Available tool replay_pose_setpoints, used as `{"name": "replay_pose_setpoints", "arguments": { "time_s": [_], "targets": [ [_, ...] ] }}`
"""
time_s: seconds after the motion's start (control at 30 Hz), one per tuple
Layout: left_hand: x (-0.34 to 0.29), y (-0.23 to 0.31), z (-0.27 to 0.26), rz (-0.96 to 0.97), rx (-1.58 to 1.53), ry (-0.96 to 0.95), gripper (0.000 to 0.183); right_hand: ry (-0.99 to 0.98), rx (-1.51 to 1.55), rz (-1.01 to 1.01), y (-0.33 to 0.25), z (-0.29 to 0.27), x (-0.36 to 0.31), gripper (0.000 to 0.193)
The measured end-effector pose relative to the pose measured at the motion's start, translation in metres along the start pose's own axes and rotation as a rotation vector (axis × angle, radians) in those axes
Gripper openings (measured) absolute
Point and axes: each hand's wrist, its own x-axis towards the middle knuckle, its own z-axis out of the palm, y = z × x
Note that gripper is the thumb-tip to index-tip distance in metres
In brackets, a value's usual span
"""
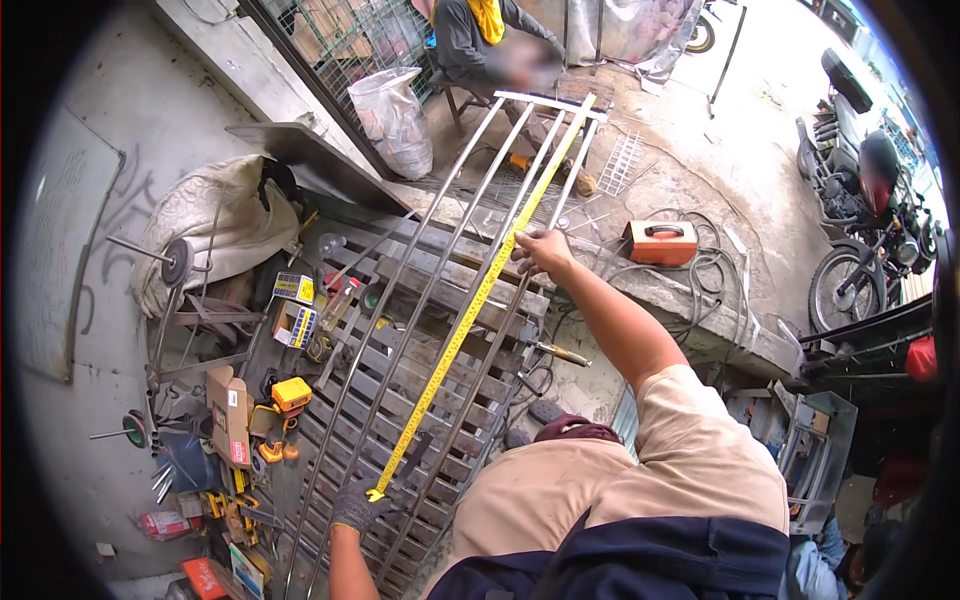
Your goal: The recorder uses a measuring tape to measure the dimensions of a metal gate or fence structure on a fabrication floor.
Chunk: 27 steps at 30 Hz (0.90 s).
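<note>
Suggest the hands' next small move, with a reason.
Probably, the bare right hand should steady the long yellow tape measure over the shiny metal bars: it runs lengthwise to the silver metal crossbar, the grey-gloved left hand holds its near end, and the right hand is at its edge farther up.

grey wall point(140, 130) l., bright conc. flr point(740, 170) r.

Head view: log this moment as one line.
tape measure: extended along metal bars; left hand: gloved, at near end; right hand: bare, farther up
</note>
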Motion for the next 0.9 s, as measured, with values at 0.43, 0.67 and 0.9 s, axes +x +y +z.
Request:
{"name": "replay_pose_setpoints", "arguments": {
  "time_s": [0.43,0.67,0.9],
  "targets": [
    [0.028,0.006,-0.016,-0.06,0.116,0.151,0.053,0.232,-0.199,-0.044,0.01,-0.023,0.027,0.024],
    [0.024,0.006,-0.026,-0.076,0.129,0.164,0.057,0.169,-0.237,-0.099,0.014,-0.024,0.035,0.026],
    [0.016,0.009,-0.025,-0.078,0.192,0.191,0.049,0.119,-0.276,-0.093,0.004,-0.018,0.031,0.027]
  ]
}}
